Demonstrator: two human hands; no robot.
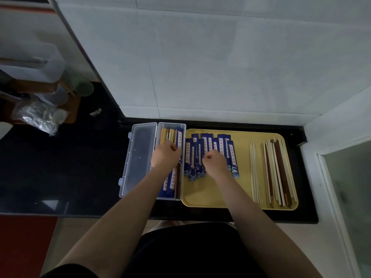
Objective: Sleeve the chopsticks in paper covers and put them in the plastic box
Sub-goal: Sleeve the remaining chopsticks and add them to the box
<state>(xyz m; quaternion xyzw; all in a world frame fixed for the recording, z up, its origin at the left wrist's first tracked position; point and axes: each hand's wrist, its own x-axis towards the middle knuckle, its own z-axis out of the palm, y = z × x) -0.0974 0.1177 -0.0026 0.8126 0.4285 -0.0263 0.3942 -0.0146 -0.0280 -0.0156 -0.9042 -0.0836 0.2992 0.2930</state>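
Two hands with curled fingers, left hand over plastic box, right hand over paper covers, grips unclear, yellow tray right of box on black counter, white tiled wall behind box.

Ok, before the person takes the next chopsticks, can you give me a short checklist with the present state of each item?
1. Plastic box open, lid folded to its left: ok.
2. Room left in the box beside the sleeved chopsticks: cannot tell, the left hand covers the middle.
3. Paper covers available on the yellow tray: ok.
4. Bare chopsticks waiting at the tray's right side: ok.
5. Left hand free: cannot tell, its fingers curl over the box contents.
6. Right hand free: cannot tell, it lies curled on the covers.
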